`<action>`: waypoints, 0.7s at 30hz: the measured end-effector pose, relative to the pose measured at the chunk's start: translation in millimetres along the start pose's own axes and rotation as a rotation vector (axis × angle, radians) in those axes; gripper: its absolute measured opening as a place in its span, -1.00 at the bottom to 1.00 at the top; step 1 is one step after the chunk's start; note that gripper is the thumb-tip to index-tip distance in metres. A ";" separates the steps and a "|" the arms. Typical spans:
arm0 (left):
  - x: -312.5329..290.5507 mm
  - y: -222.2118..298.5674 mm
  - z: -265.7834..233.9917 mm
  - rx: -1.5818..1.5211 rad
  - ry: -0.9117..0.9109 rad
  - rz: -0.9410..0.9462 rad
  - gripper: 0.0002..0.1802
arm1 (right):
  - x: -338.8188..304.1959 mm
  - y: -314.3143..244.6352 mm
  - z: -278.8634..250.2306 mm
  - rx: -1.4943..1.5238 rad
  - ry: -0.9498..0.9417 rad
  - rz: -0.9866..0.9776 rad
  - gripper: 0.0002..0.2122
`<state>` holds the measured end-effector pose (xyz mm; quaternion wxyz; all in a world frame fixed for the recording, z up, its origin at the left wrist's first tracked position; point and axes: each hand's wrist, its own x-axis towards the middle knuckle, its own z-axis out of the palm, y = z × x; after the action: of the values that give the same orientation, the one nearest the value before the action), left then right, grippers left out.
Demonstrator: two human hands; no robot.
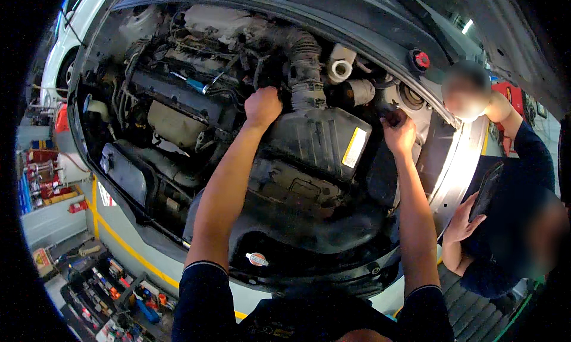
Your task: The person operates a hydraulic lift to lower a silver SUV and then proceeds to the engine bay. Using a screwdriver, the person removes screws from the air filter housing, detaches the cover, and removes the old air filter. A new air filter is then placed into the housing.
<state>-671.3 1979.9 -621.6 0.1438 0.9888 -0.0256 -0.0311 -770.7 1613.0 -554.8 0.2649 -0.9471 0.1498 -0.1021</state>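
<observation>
My left hand [263,108] is closed in a fist over the engine, just left of the ribbed air intake hose [304,53]. What its fingers grip, if anything, is hidden. On the right, my right hand [399,132] has its fingers curled together beside the black air filter box [315,141], near the fender. A small dark shape shows at its fingertips, too dim to name. A blue-handled tool [195,85] lies on top of the engine, with a shiny metal tool [215,80] beside it.
A radiator cap [257,259] sits at the front. Back right are a white reservoir neck [341,70] and a red cap [421,60]. Two people stand by the right fender; one hand [463,226] holds a dark phone-like device [488,187]. A tool cart [89,294] stands lower left.
</observation>
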 end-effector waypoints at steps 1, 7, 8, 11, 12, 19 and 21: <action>3.2 1.3 -1.5 -0.001 -0.023 -0.017 -0.83 | 0.1 3.8 2.7 -0.020 0.029 0.020 -0.70; 0.0 -14.7 1.6 -0.056 -0.004 0.080 -0.77 | -3.5 -9.4 4.6 0.067 0.085 0.078 -0.73; -0.7 -22.2 -0.3 -0.072 -0.012 0.114 -0.76 | -2.4 -16.4 5.2 0.079 0.065 0.099 -0.73; -7.2 -6.5 -60.9 -0.403 -0.291 0.120 -0.64 | -4.8 -9.8 6.0 0.098 0.171 0.019 -0.76; -13.5 -3.5 -77.0 -0.551 -0.432 -0.044 -0.62 | -6.2 -11.4 4.6 0.100 0.178 0.016 -0.76; -64.7 -54.9 -78.1 -0.008 -0.753 0.163 -0.28 | -2.9 -13.6 -1.7 0.072 0.064 0.174 -0.72; -75.3 -61.0 -75.4 -0.027 -0.796 0.122 -0.31 | -0.1 -12.5 1.6 0.025 0.075 0.157 -0.71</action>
<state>-738.6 2064.1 -562.9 0.1374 0.8941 -0.1376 -0.4034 -767.5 1624.0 -549.5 0.2782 -0.9246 0.2320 -0.1182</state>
